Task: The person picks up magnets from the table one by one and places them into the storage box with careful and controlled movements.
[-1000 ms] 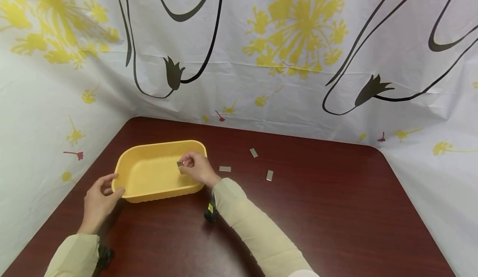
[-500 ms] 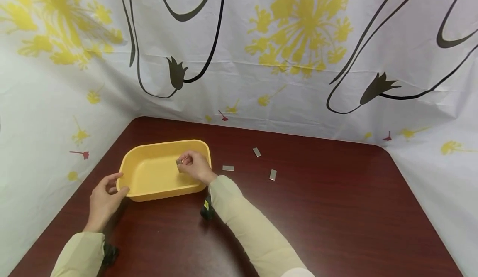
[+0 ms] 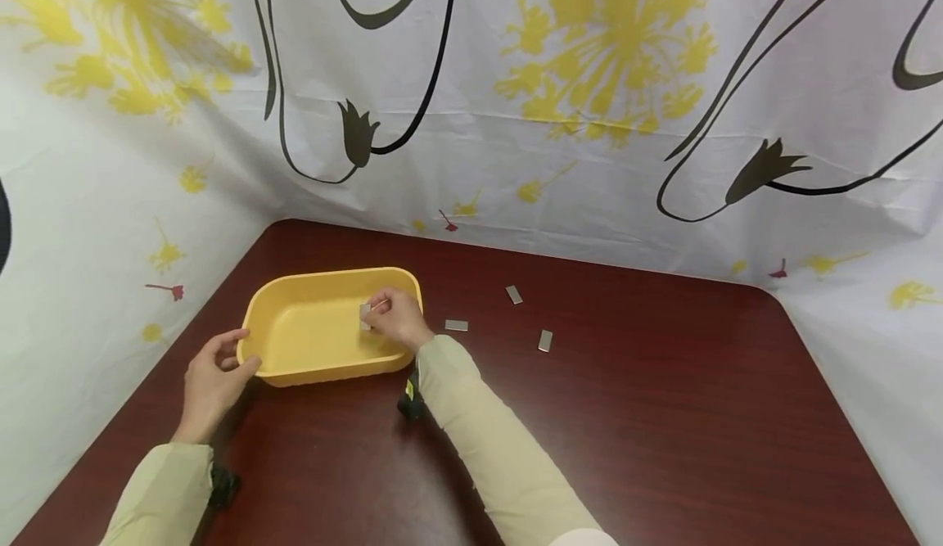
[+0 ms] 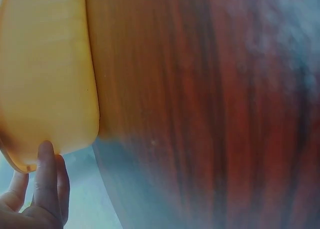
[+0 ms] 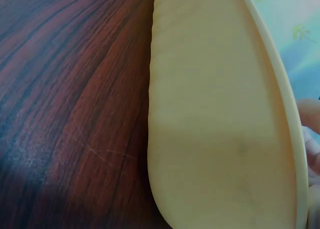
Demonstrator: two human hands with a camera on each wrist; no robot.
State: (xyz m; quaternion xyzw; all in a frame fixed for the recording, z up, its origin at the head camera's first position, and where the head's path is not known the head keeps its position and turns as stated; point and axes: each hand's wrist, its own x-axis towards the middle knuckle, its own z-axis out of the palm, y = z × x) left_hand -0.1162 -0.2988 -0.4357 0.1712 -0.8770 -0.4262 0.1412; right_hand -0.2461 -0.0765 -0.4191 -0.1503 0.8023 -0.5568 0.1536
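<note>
A yellow plastic basin (image 3: 309, 374) stands on the left part of the table. My left hand (image 3: 209, 382) holds its near left corner, with thumb and fingers apart on the outer wall and rim; the left wrist view shows these fingers (image 4: 46, 176) against the yellow wall. Over the basin's right side, my right hand (image 3: 400, 318) pinches a small flat silver-grey rectangular piece (image 3: 365, 317) between thumb and fingertips. The right wrist view shows mostly the basin's outer wall (image 5: 215, 114); only part of the hand appears at its right edge, and the piece is hidden there.
To the basin's right, three similar silver-grey pieces lie flat on the dark red wooden table (image 3: 663, 415): one piece (image 3: 457, 326) near the rim, one (image 3: 514, 295) farther back, one (image 3: 545, 340) farther right. A patterned white cloth (image 3: 471, 120) hangs behind.
The silver-grey piece in my right hand has turned, so more of its flat face shows. Both hands stay at the basin; the whole view has shifted slightly.
</note>
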